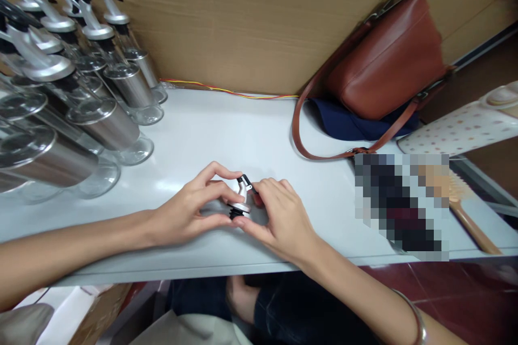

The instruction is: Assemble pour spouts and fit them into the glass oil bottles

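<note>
A small silver pourer spout with a black lid and black stopper (242, 198) stands in the middle of the white table (226, 129). My left hand (190, 210) pinches it from the left with thumb and fingertips. My right hand (279, 218) grips it from the right, fingers curled round its top and base. Both hands rest low on the table, close to the front edge.
Several glass and steel oil bottles with the same spouts (81, 81) stand at the back left. A brown leather bag (388, 59) lies on dark blue cloth at the back right, with a wooden hairbrush (469, 215) and a dotted board (457, 129) nearby. A cardboard wall (251, 16) runs behind.
</note>
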A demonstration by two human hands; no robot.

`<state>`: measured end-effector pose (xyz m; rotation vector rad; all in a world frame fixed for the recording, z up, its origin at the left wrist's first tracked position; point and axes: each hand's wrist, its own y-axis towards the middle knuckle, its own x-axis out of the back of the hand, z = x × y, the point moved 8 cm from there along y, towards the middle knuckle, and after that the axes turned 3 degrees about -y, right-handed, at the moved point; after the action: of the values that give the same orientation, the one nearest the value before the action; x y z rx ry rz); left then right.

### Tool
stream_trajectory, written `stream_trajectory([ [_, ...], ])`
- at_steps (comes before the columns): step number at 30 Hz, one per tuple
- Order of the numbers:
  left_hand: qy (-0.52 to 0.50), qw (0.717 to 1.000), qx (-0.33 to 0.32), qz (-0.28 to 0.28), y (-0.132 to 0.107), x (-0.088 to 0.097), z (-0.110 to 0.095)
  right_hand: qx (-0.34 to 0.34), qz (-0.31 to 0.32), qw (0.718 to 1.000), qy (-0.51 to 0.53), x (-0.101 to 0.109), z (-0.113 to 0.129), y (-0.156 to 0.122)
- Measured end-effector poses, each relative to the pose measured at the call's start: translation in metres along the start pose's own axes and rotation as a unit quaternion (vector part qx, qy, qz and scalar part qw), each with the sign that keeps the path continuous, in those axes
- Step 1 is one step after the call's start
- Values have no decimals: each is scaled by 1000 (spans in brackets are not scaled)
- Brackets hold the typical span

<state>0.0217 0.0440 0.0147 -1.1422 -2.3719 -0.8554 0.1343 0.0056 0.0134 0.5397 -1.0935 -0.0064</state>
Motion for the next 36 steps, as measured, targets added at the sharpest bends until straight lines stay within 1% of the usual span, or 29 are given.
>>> stream_trajectory([
  [6,-11,1000,17,9,-1,-1,2,5,31,998,55,-1,1,2],
  [10,-13,1000,16,6,-1,0,1,17,27,998,57,0,3,2],
  [16,-25,999,22,8,-1,-2,3,15,23,998,65,2,2,2],
  [18,-53,998,19,-1,0,-2,3,16,21,998,62,2,3,2],
  [21,-156,987,17,-34,2,0,5,16,21,998,59,3,3,2],
  [23,-224,973,40,-50,3,1,8,17,18,998,65,3,4,1],
  [26,-265,958,102,-49,5,0,16,17,17,996,82,5,4,2],
  [28,-265,955,122,-47,6,1,18,22,23,995,92,5,5,2],
  [31,-250,957,136,-49,7,2,20,51,50,992,104,2,10,2],
  [33,-247,958,140,-42,7,1,21,69,77,989,106,-1,13,1],
  [36,-232,962,138,-34,7,0,21,73,105,987,100,-5,13,0],
])
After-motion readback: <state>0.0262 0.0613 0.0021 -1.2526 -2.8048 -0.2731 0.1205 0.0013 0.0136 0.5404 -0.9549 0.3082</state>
